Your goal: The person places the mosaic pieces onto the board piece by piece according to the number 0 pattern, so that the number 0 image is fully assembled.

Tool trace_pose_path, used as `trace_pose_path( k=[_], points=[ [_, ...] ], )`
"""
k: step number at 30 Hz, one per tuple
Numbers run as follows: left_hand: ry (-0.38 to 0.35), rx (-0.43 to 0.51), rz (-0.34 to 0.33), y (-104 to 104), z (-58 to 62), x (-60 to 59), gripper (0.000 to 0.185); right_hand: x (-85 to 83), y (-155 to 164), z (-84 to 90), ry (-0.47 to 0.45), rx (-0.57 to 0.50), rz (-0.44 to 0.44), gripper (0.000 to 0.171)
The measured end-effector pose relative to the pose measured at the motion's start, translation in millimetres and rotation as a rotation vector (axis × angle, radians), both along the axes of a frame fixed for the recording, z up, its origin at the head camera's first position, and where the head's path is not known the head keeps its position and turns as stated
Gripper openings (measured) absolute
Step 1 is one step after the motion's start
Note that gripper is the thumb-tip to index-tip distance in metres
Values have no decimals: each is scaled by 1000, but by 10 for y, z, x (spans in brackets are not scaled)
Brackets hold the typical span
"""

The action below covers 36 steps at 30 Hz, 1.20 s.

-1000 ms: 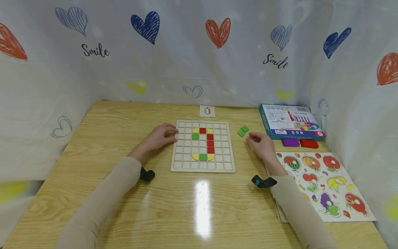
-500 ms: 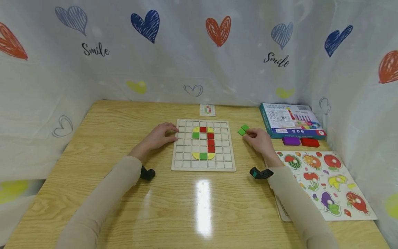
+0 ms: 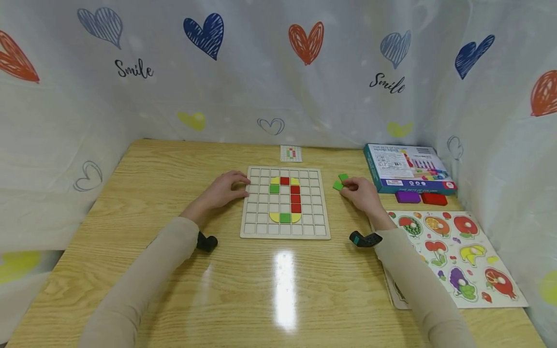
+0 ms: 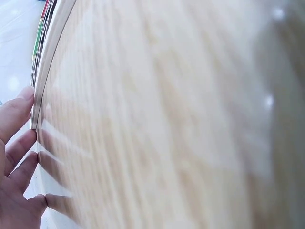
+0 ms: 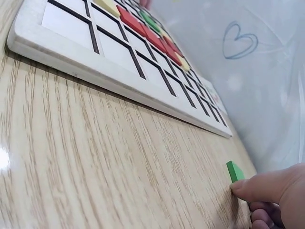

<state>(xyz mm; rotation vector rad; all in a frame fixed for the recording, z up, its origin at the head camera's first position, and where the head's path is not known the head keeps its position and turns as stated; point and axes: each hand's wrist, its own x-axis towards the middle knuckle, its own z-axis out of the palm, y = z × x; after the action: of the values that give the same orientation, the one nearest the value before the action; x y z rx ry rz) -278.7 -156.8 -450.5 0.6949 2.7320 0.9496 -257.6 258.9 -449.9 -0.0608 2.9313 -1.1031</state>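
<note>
A pale wooden grid board (image 3: 285, 232) lies mid-table, holding red squares (image 3: 295, 198), green squares (image 3: 285, 218) and yellow rounded corner pieces (image 3: 274, 217) in a ring shape. At the board's left edge rests my left hand (image 3: 224, 190), thumb and fingertips touching the rim in the left wrist view. To the right of the board, my right hand (image 3: 362, 194) pinches a green square tile (image 3: 338, 185); in the right wrist view its thumb (image 5: 255, 187) is against the tile's edge. Another green tile (image 3: 343, 177) lies just behind, partly hidden by the fingers.
A small pattern card (image 3: 291, 153) lies behind the board. At the back right sits a box (image 3: 409, 166), with purple (image 3: 408, 197) and red (image 3: 434, 198) blocks before it. A fruit puzzle board (image 3: 474, 290) lies under the right forearm.
My right hand has moved left and slightly back onto the green tiles and taken one between thumb and fingers. The two tiles now sit a little differently. My left hand stays at the board's edge.
</note>
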Motion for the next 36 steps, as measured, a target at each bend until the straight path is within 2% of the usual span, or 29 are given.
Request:
trace_pose_path(
  k=[8, 16, 27, 30, 36],
  points=[
    [-2, 3, -1, -4, -1, 5, 39, -15, -35, -9, -3, 38, 49, 45],
    [1, 6, 0, -3, -2, 3, 39, -11, -53, -29, 27, 56, 64, 35],
    [-8, 11, 6, 2, 1, 5, 38, -11, -73, -20, 4, 88, 32, 37],
    [-7, 15, 3, -3, 2, 7, 38, -18, -92, 0, -16, 57, 17, 39],
    [6, 20, -3, -12, -3, 9, 38, -4, -118, 74, -53, -79, -26, 44]
  ],
)
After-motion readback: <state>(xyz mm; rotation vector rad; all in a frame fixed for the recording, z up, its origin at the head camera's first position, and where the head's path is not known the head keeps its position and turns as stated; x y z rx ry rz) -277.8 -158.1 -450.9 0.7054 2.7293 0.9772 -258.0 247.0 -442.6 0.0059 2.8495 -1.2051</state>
